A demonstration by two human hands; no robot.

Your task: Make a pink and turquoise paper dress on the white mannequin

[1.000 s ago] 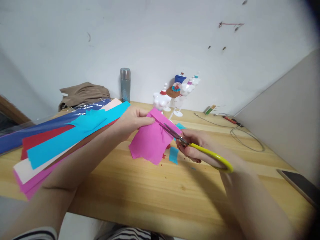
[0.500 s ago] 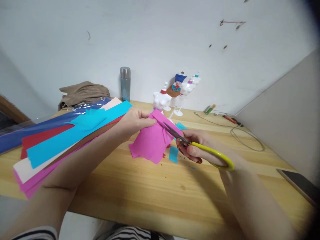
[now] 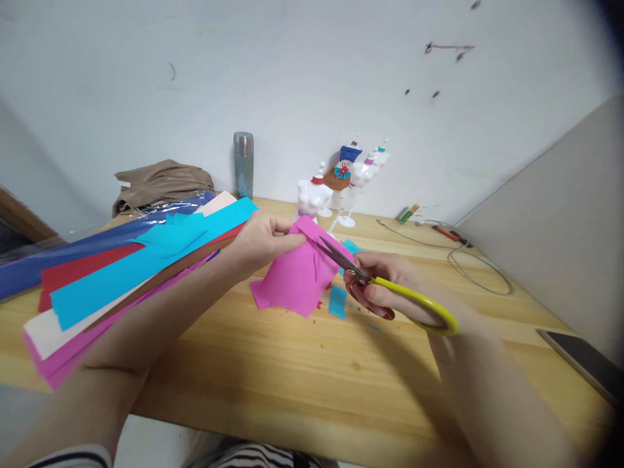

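My left hand (image 3: 260, 239) pinches the top edge of a folded pink felt piece (image 3: 295, 279) and holds it up over the wooden table (image 3: 292, 364). My right hand (image 3: 385, 286) grips yellow-handled scissors (image 3: 390, 289). Their dark blades point up and left and sit at the pink felt's right edge, slightly apart. Small blue scraps (image 3: 338, 301) and red crumbs lie on the table just below the felt.
A stack of long felt sheets (image 3: 121, 273) in blue, red, cyan, white and pink lies at left. Against the wall stand a grey bottle (image 3: 243, 164), brown cloth (image 3: 163, 182) and small white mannequins (image 3: 336, 188). Cables (image 3: 478, 266) and a phone (image 3: 580, 361) lie at right.
The pink felt has lifted slightly and its lower edge has drawn up. The scissors have stayed at its right edge, shifting barely.
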